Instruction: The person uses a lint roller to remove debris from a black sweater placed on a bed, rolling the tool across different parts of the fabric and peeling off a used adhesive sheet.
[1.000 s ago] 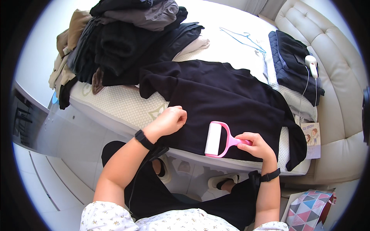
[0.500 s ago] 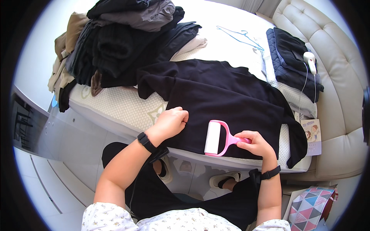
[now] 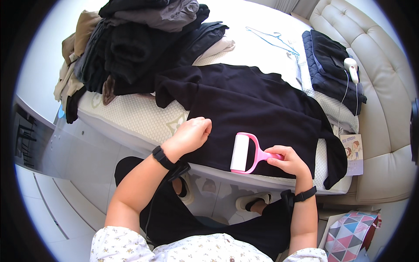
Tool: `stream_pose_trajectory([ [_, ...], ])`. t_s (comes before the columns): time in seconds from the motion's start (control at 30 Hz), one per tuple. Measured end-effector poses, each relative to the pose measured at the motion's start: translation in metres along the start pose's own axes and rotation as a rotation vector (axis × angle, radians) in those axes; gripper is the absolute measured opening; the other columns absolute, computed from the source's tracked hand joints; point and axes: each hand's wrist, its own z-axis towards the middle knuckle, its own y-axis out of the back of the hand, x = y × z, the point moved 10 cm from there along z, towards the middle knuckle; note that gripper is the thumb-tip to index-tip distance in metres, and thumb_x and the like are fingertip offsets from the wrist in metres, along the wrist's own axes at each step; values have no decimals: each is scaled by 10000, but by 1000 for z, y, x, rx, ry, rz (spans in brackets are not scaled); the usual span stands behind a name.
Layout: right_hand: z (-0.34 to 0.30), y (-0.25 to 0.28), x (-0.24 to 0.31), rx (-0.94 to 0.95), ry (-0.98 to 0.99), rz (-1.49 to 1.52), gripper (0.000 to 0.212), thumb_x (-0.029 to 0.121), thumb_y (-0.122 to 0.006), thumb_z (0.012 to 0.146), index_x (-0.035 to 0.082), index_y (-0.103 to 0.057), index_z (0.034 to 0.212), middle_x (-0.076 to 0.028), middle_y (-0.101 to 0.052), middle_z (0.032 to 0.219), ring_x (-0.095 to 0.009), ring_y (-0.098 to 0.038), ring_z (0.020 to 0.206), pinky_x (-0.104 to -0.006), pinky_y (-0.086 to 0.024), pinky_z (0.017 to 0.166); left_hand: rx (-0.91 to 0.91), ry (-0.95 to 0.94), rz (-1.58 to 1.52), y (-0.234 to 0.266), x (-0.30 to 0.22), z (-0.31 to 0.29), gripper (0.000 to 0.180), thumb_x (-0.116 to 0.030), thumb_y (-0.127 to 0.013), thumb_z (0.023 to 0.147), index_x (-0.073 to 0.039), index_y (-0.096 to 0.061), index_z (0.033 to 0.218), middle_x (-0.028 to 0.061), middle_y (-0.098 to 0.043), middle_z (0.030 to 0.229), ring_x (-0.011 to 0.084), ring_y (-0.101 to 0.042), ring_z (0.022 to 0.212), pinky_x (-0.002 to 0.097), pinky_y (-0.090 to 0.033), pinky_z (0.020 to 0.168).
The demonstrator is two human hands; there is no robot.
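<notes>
A black long-sleeved garment (image 3: 257,105) lies spread over the near side of the bed. My right hand (image 3: 288,161) grips the pink handle of a lint roller (image 3: 240,153). Its white cylinder lies over the garment's lower part, left of the hand. Closed into a fist, my left hand (image 3: 194,134) is at the garment's left edge, apart from the roller. Its fingertips are curled out of sight, so I cannot see whether cloth is pinched in them.
A tall heap of dark clothes (image 3: 131,48) stands at the far left of the bed (image 3: 131,118). Folded dark garments (image 3: 323,65) with a white corded device (image 3: 351,67) lie by the padded headboard (image 3: 379,87). A blue hanger (image 3: 275,39) and a booklet (image 3: 352,153) are also there.
The roller and both hands appear slightly higher and a touch further left in the picture, along with a small shift of the whole view. Both hands keep the same grip.
</notes>
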Motion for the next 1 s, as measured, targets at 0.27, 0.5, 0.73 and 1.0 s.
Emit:
stream_pose_trajectory([
  [0.27,-1,-1,-1,-10,-10,29,272,125,-752,850,-5,-701,1083,-15,-625,825,-93,-528,732,-253,-442,667,70,14,134,-18,9,4,23,-42,-602,803,-65,-599,803,96,-648,825,301,-653,843,395,-521,706],
  [0.5,-2,-1,2,-24,41,15,263,116,-746,850,0,-703,1083,-23,-628,821,-103,-541,728,-262,-444,660,87,5,95,-16,11,1,33,-49,-577,807,-63,-600,789,106,-650,837,322,-651,825,428,-528,719],
  [0.73,-2,1,1,-27,66,-13,264,131,-745,854,5,-705,1084,-29,-639,829,-108,-560,737,-265,-456,668,90,-23,-38,-5,-8,6,28,-36,-595,792,-44,-579,772,125,-631,778,329,-634,791,422,-502,681],
  [1.0,-6,5,-3,-27,34,44,253,121,-718,886,-13,-694,1099,-5,-628,831,-77,-525,743,-251,-439,665,218,-32,81,-35,-15,3,121,-46,-673,778,-67,-569,837,119,-640,821,331,-646,868,417,-517,742],
])
